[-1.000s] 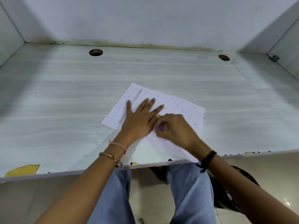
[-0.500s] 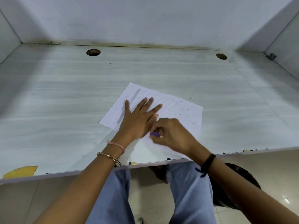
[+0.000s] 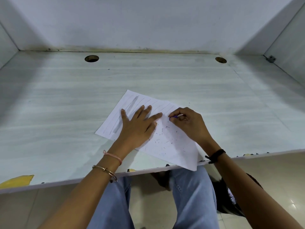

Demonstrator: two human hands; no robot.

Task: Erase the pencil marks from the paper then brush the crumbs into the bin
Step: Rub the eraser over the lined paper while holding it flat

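1. The paper lies slantwise on the pale desk, toward its near edge. The sheet's near right corner hangs out past the desk's front edge.
2. The left hand rests flat on the middle of the sheet, fingers straight and spread, thumb pointing left, pressing the paper down.
3. The right hand sits just beside the left fingertips, by the sheet's far right edge. Its fingers are curled and pinch a small purple eraser of which only the tip shows, between thumb and forefinger.
4. The eraser tip seems to touch the paper, though the fingers hide the contact itself.
5. The pencil marks are a broad grey shaded band with thin strokes beside it. They run along the left part of the sheet, beside the left thumb and on the far side of that hand from the eraser.
6. Dark crumbs are scattered on the sheet between the two hands and nearer the person.
7. Two round holes are cut near the back of the desk. The left wrist wears a pink string and a metal bangle, the right a black band.
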